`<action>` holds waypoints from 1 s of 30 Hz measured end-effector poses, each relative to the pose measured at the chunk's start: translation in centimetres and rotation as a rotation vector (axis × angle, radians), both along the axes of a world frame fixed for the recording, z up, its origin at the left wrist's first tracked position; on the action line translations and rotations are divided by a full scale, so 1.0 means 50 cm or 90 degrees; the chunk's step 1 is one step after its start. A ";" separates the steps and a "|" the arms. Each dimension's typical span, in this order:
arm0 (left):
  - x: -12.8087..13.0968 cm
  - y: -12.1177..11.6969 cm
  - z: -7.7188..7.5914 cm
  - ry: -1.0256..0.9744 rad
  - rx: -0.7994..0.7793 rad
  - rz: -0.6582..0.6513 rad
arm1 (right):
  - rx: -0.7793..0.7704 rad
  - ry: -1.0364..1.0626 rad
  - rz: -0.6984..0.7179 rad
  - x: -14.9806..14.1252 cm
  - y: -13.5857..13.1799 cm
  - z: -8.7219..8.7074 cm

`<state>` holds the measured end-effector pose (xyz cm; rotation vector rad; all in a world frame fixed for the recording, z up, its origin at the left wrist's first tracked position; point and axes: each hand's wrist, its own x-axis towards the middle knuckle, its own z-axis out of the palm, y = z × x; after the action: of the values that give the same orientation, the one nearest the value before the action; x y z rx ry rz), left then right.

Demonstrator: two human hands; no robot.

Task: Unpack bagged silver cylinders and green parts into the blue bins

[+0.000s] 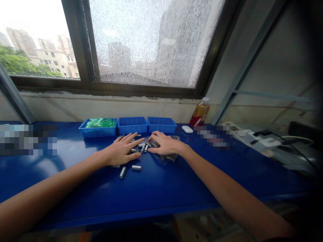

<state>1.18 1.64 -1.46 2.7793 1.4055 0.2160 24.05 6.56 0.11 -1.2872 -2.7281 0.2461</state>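
Note:
My left hand [122, 150] lies palm down with its fingers spread, over several short silver metal rods [142, 148] on the blue table [161, 191]. Part of that pile is hidden under the fingers. Closer to me, one rod [136, 167] lies crosswise and another rod [122, 172] lies at a slant. To the right of the pile, my right hand [166, 144] rests over a clear plastic bag [163, 160] with dark contents. Its thumb stands apart from the bent fingers, and I see nothing gripped in it.
Behind my hands stand a blue bin [98, 132] with green packets and two more blue bins [133, 127] [162, 127]. A white case [187, 129] and a drink bottle [200, 112] are at the back right. Cables and a power strip [228, 127] lie far right.

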 end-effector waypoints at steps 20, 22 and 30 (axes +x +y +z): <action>0.015 -0.008 0.010 -0.029 -0.015 -0.096 | -0.001 0.015 0.097 -0.008 -0.018 0.015; 0.019 -0.007 0.007 -0.011 -0.009 -0.103 | 0.004 0.021 0.094 -0.006 -0.013 0.011; 0.005 -0.011 0.011 0.021 -0.024 -0.132 | -0.011 0.008 0.101 -0.005 -0.006 0.007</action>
<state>1.44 1.10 -0.92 2.8821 1.1024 0.1377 23.82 6.28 0.46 -1.0699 -2.8261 0.2908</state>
